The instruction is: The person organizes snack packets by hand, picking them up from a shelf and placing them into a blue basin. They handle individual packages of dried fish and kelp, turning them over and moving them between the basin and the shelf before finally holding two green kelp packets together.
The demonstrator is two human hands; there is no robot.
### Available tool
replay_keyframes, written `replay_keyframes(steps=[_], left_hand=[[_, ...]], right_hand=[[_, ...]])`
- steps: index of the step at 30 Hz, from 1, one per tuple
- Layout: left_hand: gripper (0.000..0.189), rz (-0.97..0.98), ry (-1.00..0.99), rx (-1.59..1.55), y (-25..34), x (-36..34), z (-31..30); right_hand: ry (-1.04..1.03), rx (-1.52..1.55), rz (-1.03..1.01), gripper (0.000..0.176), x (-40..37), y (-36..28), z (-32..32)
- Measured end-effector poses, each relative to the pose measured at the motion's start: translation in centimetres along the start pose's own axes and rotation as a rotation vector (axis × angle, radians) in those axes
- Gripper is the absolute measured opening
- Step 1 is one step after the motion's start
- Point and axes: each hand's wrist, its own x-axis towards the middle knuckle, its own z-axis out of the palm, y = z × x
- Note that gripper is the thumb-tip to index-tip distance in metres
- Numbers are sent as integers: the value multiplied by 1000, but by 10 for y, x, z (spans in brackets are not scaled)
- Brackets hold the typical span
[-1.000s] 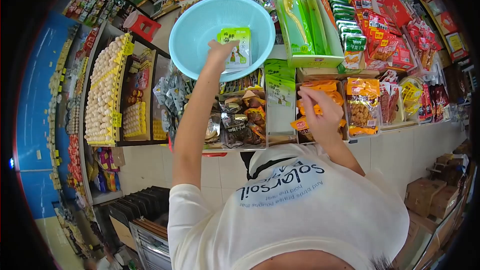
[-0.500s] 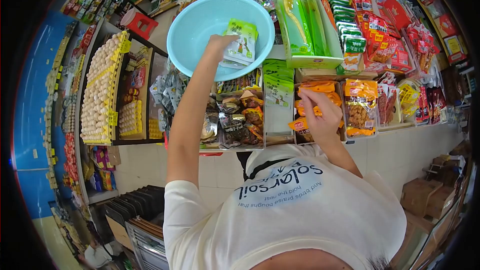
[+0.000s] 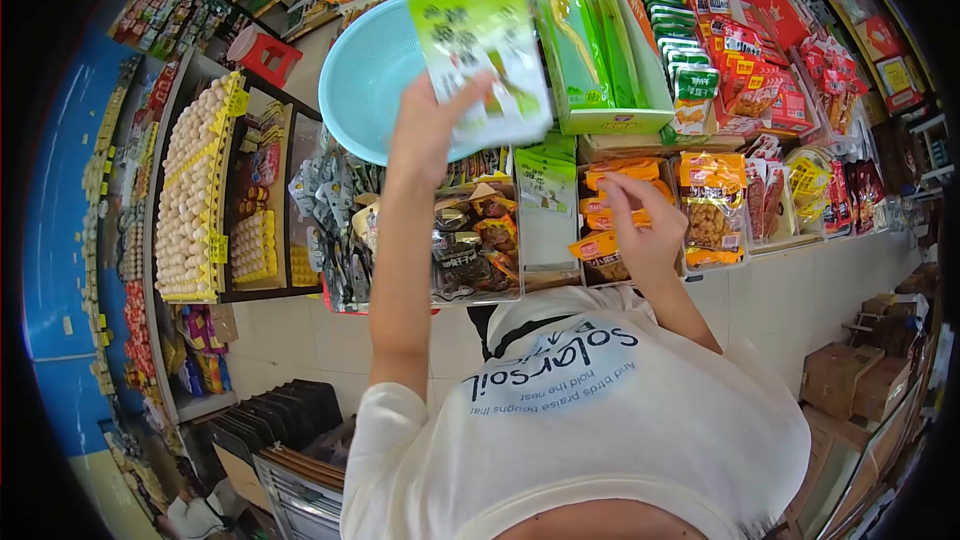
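Observation:
My left hand (image 3: 425, 125) is closed on a green-and-white snack packet (image 3: 485, 50), lifted and slightly blurred. The packet overlaps the right side of a light blue plastic basin (image 3: 362, 70). Over a bin of orange snack packets (image 3: 597, 215) hovers my right hand (image 3: 645, 225). Its fingers are loosely bent and apart, with nothing visible between them. Similar green packets (image 3: 548, 180) lie in the narrow bin left of that hand. Dark and brown wrapped snacks (image 3: 475, 245) fill the bin beneath my left forearm.
A green box of long packs (image 3: 612, 60) stands right of the basin. Red snack packets (image 3: 745, 70) and bagged snacks (image 3: 712, 202) crowd the right side. Trays of eggs (image 3: 190, 200) are stacked at left. Cardboard boxes (image 3: 845, 380) sit on the floor at right.
My left hand has raised the green-and-white packet from inside the basin, up and to the right, nearer the camera. My right hand stays nearly in place.

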Motion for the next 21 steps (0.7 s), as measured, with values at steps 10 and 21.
replay_keyframes(steps=[10, 21], left_hand=[[30, -290, 1, -222, -64, -109, 39], [41, -267, 182, -424, -60, -117, 21]], right_hand=[[-188, 433, 500, 22, 16, -7, 16], [96, 428, 456, 18, 24, 4, -6]])
